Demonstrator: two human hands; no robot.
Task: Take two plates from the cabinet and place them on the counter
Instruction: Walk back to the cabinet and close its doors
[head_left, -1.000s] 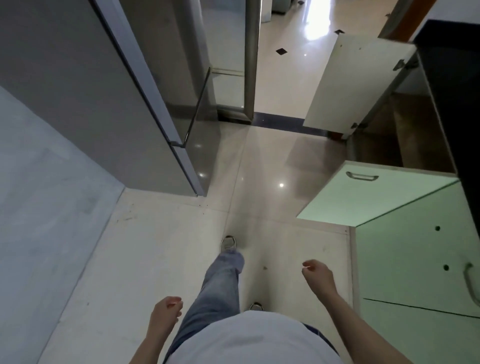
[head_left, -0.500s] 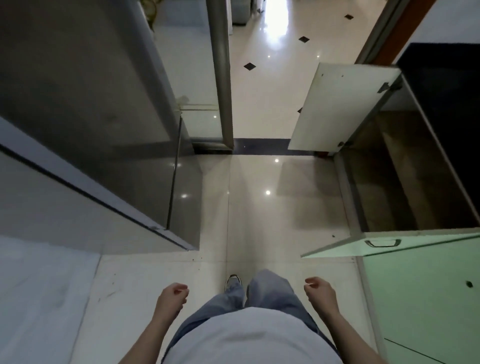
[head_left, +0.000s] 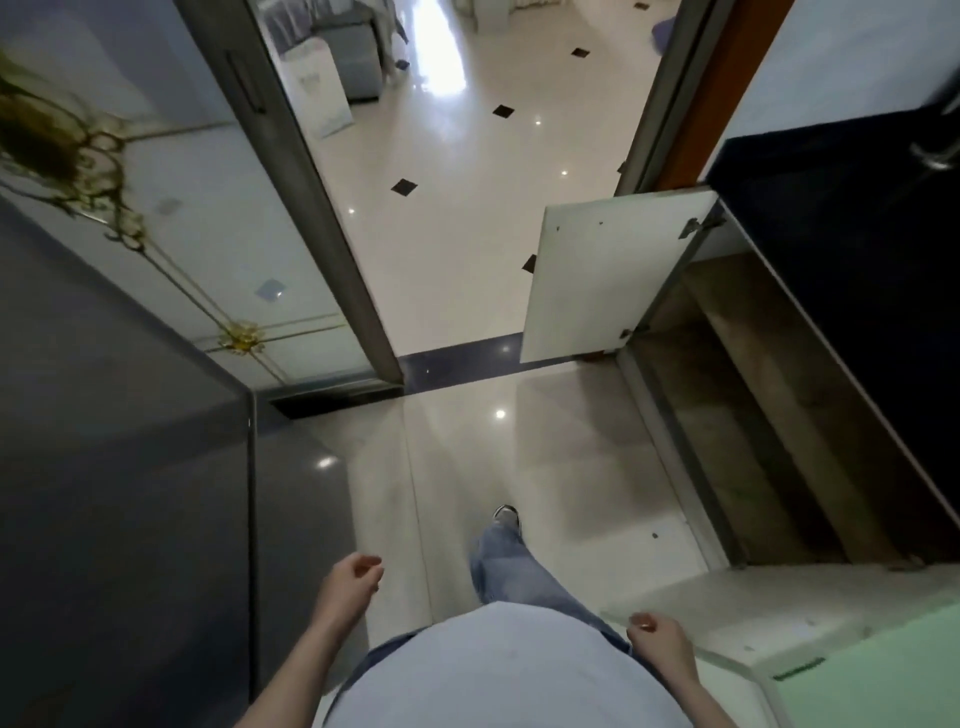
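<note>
No words to read

We are not seeing any words, numbers or signs clear enough to read on anything here.

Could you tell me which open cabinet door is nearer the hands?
The pale green door, beside the right hand; the white door stands farther off by the doorway.

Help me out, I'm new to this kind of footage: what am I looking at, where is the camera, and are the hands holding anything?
The single camera sits on a person's head, looking down. You see their own left hand and right hand, both loosely curled and holding nothing. One leg steps over the tiled floor. On the right a low cabinet stands open, its white door swung out, under a dark counter. No plates show.
</note>
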